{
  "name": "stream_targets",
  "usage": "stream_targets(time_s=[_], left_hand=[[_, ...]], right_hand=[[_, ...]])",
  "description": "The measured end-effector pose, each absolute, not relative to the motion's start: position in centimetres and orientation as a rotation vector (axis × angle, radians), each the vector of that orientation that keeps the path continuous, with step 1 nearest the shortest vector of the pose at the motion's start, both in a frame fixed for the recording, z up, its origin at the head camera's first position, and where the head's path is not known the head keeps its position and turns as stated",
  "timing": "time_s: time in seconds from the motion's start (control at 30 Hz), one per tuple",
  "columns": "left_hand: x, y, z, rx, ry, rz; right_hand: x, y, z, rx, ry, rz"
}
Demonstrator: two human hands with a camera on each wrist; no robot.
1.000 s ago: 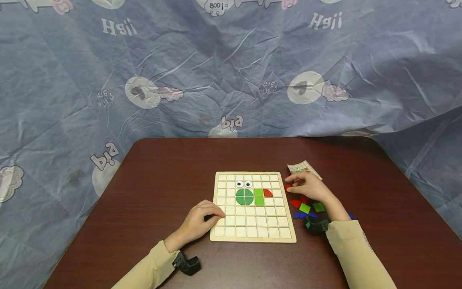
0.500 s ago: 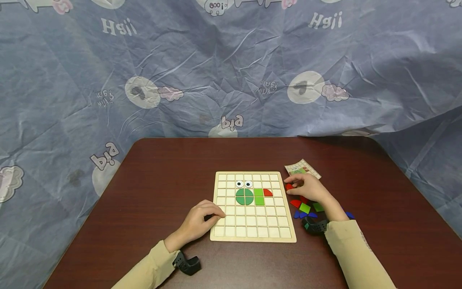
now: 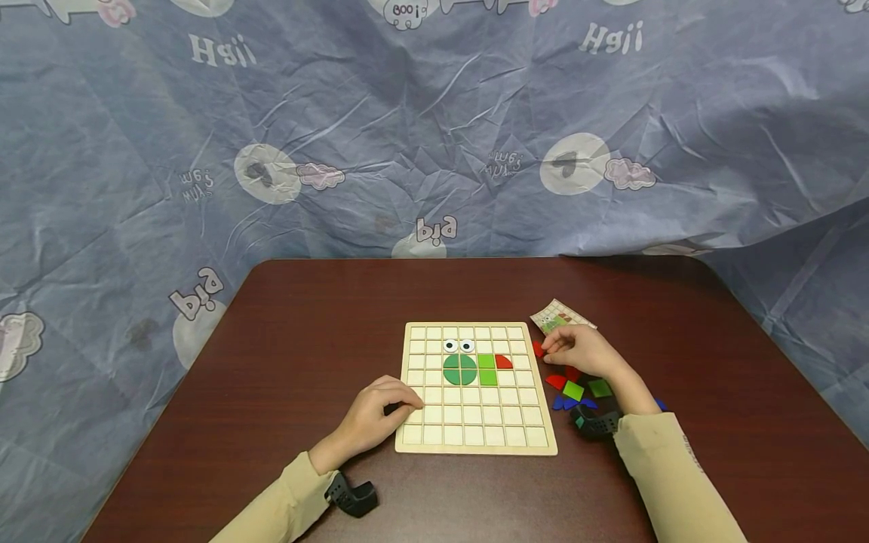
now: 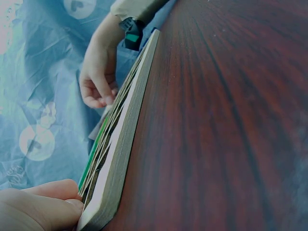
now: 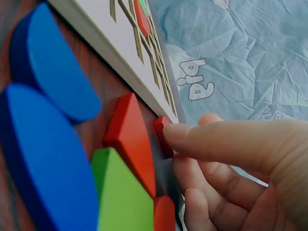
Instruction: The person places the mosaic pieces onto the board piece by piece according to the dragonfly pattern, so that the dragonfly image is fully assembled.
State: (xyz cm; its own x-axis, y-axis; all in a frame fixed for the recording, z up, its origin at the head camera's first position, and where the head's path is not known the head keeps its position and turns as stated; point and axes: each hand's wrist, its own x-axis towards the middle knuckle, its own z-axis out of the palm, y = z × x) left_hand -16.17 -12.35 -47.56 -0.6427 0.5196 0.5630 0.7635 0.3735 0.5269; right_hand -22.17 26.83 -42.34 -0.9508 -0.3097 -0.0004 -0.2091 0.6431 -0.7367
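A pale wooden grid board point(image 3: 475, 415) lies on the table, bearing two eye pieces point(image 3: 458, 345), a dark green disc of quarter pieces point(image 3: 460, 369), light green squares point(image 3: 487, 369) and a red quarter piece point(image 3: 504, 362). My left hand point(image 3: 376, 411) holds the board's left edge between thumb and fingers. Off the board's upper right side, my right hand point(image 3: 584, 351) has its fingers bent beside a loose red piece point(image 3: 538, 348). In the right wrist view the thumb overlaps this red piece point(image 5: 161, 127); whether it is gripped is unclear. A printed pattern card point(image 3: 560, 314) lies partly behind that hand.
Below my right hand lie more red pieces point(image 3: 557, 381), light green squares point(image 3: 573, 391) and blue pieces point(image 3: 569, 404). Another blue piece point(image 3: 661, 405) shows beside the right sleeve. A patterned blue cloth point(image 3: 434, 151) hangs behind the table point(image 3: 326, 317).
The pattern card has shifted left. The right hand's fingertips have drawn closer together and slightly right, and the loose red piece now shows to their left. The left hand has stayed still.
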Motion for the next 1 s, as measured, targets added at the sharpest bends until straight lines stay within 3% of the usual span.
stream_targets(time_s=[1.0], left_hand=[[-16.1, -12.3, -47.4, -1.125, -2.343, -1.141]], right_hand=[[-22.0, 25.3, -42.7, -0.308, 2.829, -1.196]])
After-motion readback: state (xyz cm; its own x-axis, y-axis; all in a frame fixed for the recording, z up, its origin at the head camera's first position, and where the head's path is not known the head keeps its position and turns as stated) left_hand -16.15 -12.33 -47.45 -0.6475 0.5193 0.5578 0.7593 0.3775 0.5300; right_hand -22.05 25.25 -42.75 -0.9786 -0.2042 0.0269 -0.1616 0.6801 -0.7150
